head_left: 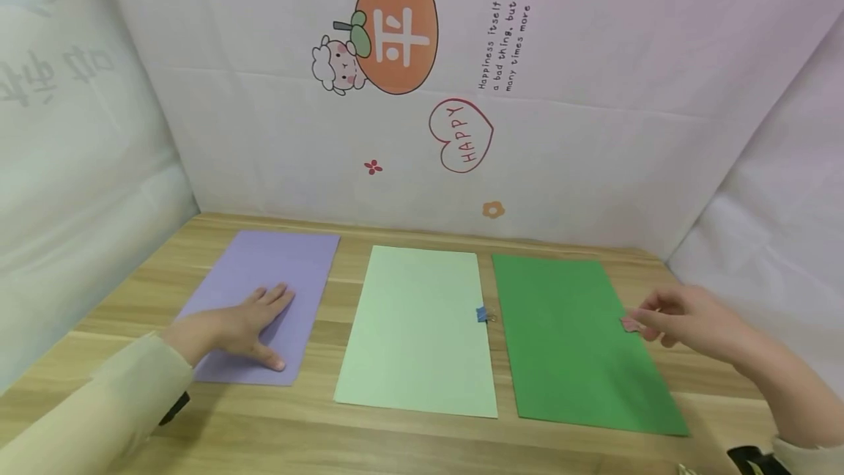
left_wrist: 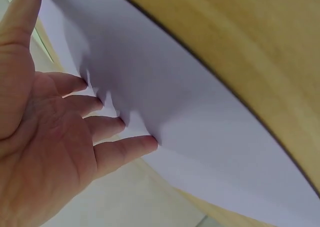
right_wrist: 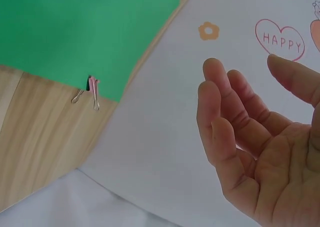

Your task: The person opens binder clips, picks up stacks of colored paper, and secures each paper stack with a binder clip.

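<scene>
My left hand [head_left: 247, 325] rests with spread fingers on a stack of purple paper [head_left: 290, 259] at the left. In the left wrist view, the fingertips of that hand [left_wrist: 55, 132] touch the purple sheet [left_wrist: 205, 112]. On the right, my right hand [head_left: 702, 321] hovers by the edge of the green paper [head_left: 567, 343], right at a pink binder clip [head_left: 629, 323]. The right wrist view shows this hand [right_wrist: 270, 157] with loosely bent fingers and nothing between them. There the clip [right_wrist: 93, 84] grips the green paper's edge, its wire handles sticking outward.
Between the two lies a light green stack of paper [head_left: 418, 336], with a blue binder clip [head_left: 481, 314] on its right edge. All three stacks lie on a wooden table [head_left: 395, 442]. A printed white cloth [head_left: 264, 145] hangs behind and at both sides.
</scene>
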{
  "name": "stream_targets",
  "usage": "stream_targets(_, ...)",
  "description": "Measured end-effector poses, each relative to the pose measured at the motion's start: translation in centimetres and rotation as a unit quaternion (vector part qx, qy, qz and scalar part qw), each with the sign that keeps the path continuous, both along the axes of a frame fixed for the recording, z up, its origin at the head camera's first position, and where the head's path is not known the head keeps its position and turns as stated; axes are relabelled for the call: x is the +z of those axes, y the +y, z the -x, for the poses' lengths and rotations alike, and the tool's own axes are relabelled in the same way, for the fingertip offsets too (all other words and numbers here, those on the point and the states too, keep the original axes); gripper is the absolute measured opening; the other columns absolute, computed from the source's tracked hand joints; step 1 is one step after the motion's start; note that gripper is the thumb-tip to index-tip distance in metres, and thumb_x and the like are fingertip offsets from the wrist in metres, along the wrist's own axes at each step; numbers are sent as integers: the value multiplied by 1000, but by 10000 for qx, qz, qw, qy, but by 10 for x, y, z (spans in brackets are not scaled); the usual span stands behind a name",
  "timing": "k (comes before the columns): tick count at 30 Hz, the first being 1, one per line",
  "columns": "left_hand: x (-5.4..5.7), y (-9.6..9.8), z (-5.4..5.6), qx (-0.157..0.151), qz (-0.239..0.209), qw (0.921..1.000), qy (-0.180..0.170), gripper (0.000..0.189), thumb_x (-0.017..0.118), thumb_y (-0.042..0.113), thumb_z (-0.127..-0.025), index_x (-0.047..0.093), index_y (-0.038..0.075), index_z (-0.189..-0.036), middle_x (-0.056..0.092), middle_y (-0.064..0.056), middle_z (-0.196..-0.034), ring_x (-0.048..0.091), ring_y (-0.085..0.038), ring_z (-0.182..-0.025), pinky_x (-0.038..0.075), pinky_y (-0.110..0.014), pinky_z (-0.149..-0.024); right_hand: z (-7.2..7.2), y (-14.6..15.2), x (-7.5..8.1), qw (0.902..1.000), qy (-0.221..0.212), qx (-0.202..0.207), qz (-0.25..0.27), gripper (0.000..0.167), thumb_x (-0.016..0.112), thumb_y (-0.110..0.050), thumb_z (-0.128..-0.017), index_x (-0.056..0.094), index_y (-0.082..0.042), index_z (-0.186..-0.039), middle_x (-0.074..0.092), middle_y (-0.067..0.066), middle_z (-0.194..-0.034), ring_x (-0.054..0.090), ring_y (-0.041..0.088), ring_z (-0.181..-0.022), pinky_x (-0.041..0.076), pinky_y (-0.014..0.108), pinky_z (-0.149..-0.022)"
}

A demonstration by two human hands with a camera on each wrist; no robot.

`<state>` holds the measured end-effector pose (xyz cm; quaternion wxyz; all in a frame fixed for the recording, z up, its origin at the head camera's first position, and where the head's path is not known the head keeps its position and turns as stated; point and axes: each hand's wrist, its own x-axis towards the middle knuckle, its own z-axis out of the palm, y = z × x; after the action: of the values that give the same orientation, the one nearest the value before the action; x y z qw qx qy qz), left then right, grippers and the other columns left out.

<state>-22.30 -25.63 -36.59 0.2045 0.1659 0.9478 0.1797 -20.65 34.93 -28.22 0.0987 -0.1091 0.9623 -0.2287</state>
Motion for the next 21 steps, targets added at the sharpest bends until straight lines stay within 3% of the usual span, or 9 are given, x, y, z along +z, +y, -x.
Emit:
stream_targets(8,-3,2,2,-50,-68,9999,65,124,84,49,-73,11,-8,-155,-1,-34,-161,-6,-60,-144,3,-74,-113,-6,20,-5,9995,234,210,-60,29,47,-21,-106,64,3,-105,68,3,-85,60,1,-71,53,24,-64)
stream_targets(15,-1,7,1,-38,-4,10000,47,124,83,50,-72,11,-6,-156,-2,-32,-162,-6,-58,-145,4,-74,-113,-12,34,-11,9987,157,402,-278,29,47,-21,-106,65,1,-105,68,-1,-83,59,-1,-70,50,23,-62)
stream_targets(21,-1,11,1,-26,-11,10000,50,123,83,49,-72,11,-6,-156,-3,-31,-162,-7,-58,-145,4,-73,-114,-21,47,-20,9975,65,698,11,24,47,-16,-105,64,1,-104,66,-8,-80,57,-4,-72,52,23,-62)
